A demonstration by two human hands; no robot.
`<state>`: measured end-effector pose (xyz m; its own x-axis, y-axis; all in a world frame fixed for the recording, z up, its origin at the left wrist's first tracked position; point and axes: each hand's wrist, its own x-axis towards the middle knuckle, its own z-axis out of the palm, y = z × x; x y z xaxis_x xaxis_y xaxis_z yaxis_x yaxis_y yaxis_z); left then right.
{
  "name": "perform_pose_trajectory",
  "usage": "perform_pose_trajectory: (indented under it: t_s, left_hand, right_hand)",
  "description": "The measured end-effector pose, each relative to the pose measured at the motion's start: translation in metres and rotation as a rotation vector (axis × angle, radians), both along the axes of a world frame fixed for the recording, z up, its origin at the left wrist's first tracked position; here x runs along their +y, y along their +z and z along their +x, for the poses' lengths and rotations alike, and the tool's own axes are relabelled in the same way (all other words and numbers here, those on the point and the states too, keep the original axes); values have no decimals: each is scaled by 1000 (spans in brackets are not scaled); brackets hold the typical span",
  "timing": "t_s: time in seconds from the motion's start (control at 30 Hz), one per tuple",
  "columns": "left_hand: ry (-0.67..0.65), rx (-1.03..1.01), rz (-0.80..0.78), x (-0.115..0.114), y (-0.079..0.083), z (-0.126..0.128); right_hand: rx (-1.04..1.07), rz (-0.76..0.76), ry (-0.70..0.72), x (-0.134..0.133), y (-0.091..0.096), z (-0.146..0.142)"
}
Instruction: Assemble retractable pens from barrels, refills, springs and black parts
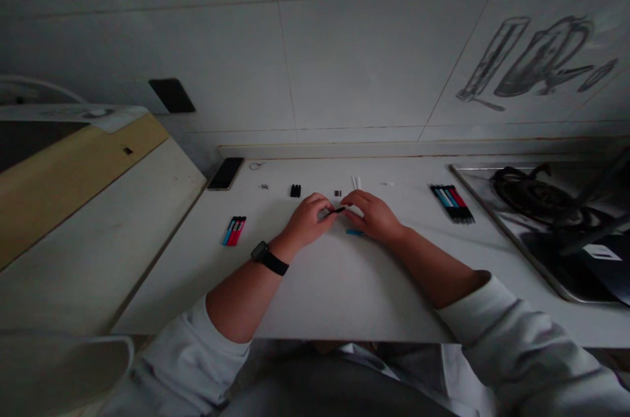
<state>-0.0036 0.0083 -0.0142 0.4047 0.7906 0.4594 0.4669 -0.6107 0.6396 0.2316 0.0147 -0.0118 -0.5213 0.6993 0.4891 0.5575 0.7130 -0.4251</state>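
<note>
Left hand [308,220] and right hand [374,217] both curled narrow, fingertips pinching a thin black pen part [337,210] between them, low over the white countertop [335,285]. Blue piece [354,232] beside the right hand. Gas stove [541,207] far right; tiled wall [369,62] behind.

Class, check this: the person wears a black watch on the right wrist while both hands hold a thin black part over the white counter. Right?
No. The head view shows the black watch on the left wrist, not the right. The rest stands: left hand and right hand hold the thin black part over the white counter.
</note>
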Motion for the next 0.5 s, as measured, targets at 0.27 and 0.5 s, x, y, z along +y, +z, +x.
perform_pose_trajectory:
  t_s: [0.27, 0.5]
  left_hand:
    - [179, -43, -19, 7, -3, -3]
    - [178, -52, -31, 8, -6, -2]
  right_hand:
    - [-180, 61, -218, 34, -15, 11]
    - [-317, 46, -256, 37, -24, 6]
